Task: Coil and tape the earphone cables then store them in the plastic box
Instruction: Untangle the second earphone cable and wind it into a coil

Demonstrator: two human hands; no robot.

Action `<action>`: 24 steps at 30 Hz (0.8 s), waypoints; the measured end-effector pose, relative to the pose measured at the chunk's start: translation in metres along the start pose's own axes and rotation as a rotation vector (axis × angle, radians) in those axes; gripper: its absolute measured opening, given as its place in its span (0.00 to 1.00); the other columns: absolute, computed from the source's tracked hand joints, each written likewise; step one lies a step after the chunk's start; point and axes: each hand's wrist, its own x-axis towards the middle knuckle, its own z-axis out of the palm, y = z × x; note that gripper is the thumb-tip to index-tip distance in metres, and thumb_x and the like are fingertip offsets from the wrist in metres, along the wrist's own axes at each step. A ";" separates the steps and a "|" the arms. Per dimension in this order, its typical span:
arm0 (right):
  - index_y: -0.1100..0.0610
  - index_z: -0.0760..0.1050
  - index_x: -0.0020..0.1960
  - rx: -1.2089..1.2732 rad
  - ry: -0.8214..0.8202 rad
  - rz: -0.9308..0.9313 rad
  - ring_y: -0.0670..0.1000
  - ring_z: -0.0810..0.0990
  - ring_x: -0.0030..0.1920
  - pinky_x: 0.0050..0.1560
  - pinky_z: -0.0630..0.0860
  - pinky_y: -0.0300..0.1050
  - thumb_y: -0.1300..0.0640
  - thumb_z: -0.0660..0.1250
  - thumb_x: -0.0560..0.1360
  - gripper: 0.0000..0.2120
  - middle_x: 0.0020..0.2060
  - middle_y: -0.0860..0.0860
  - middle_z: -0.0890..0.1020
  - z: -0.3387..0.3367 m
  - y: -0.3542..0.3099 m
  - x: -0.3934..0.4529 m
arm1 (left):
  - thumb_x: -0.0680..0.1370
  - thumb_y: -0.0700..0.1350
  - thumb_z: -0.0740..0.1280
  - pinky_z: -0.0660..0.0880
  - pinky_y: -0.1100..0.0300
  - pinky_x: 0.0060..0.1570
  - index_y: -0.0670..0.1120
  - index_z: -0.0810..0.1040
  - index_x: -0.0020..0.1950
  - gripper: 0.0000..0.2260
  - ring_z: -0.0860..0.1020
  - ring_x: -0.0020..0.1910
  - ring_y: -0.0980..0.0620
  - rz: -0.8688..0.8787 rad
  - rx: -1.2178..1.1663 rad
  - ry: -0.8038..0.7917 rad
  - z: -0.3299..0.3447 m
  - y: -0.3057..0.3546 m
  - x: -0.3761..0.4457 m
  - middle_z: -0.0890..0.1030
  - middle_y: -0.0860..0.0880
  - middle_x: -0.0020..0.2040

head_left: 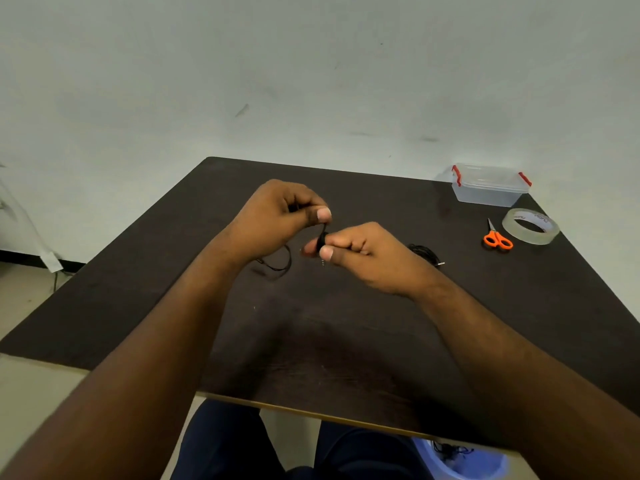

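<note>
i am seated at a plain dark brown table (346, 341) pushed close to a bare, pale grey-green wall (311, 81) with a few scuffs, in what looks like a sparse office or simple workroom. the floor (24, 292) is pale, with a dark skirting strip along the wall. on the table's far right sit 1 clear plastic box (488, 187) with red clips, 1 roll of clear tape (531, 226) and orange scissors (497, 238). a blue bin (485, 462) stands under the table.

On the table (346, 341), the plastic box (490, 185) sits at the far right corner. The tape roll (530, 226) lies just before it, the scissors (497, 237) left of the tape, a coiled cable (426, 253) farther left.
</note>
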 end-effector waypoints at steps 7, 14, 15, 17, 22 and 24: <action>0.67 0.79 0.55 1.008 -0.046 -0.176 0.62 0.82 0.55 0.57 0.75 0.67 0.60 0.60 0.77 0.15 0.51 0.62 0.84 0.001 -0.026 -0.001 | 0.77 0.36 0.62 0.70 0.66 0.29 0.52 0.84 0.39 0.15 0.75 0.30 0.58 -0.119 -0.700 0.035 0.033 -0.003 -0.009 0.79 0.55 0.31; 0.65 0.79 0.55 0.967 0.292 -0.256 0.61 0.80 0.59 0.64 0.71 0.66 0.59 0.62 0.75 0.14 0.53 0.60 0.83 -0.016 -0.029 0.011 | 0.81 0.43 0.62 0.69 0.63 0.31 0.44 0.80 0.41 0.11 0.70 0.30 0.57 -0.149 -0.476 0.022 0.040 -0.005 -0.011 0.72 0.48 0.31; 0.65 0.79 0.55 0.796 0.341 -0.248 0.60 0.80 0.60 0.65 0.71 0.64 0.60 0.63 0.76 0.13 0.54 0.59 0.83 -0.019 -0.027 0.012 | 0.82 0.43 0.62 0.70 0.63 0.33 0.43 0.80 0.43 0.11 0.70 0.31 0.56 -0.152 -0.414 0.010 0.038 -0.005 -0.012 0.72 0.47 0.32; 0.65 0.80 0.54 0.271 0.375 -0.227 0.53 0.81 0.60 0.63 0.76 0.54 0.63 0.63 0.78 0.10 0.55 0.55 0.83 -0.021 -0.021 0.011 | 0.82 0.45 0.62 0.71 0.60 0.35 0.41 0.80 0.46 0.11 0.70 0.32 0.54 -0.178 -0.298 -0.018 0.033 -0.007 -0.012 0.73 0.44 0.33; 0.55 0.68 0.33 -0.459 0.259 -0.222 0.55 0.85 0.48 0.39 0.79 0.52 0.58 0.63 0.79 0.16 0.51 0.56 0.85 -0.023 0.012 0.012 | 0.80 0.47 0.66 0.68 0.61 0.32 0.46 0.83 0.48 0.08 0.69 0.26 0.61 -0.328 0.002 -0.160 0.017 -0.010 -0.011 0.73 0.56 0.28; 0.53 0.70 0.35 -0.587 0.192 -0.139 0.50 0.82 0.33 0.34 0.76 0.44 0.57 0.62 0.79 0.14 0.48 0.57 0.85 -0.023 0.020 0.012 | 0.78 0.47 0.68 0.70 0.61 0.34 0.49 0.83 0.46 0.05 0.73 0.27 0.64 -0.337 0.084 -0.164 0.010 -0.009 -0.012 0.77 0.58 0.30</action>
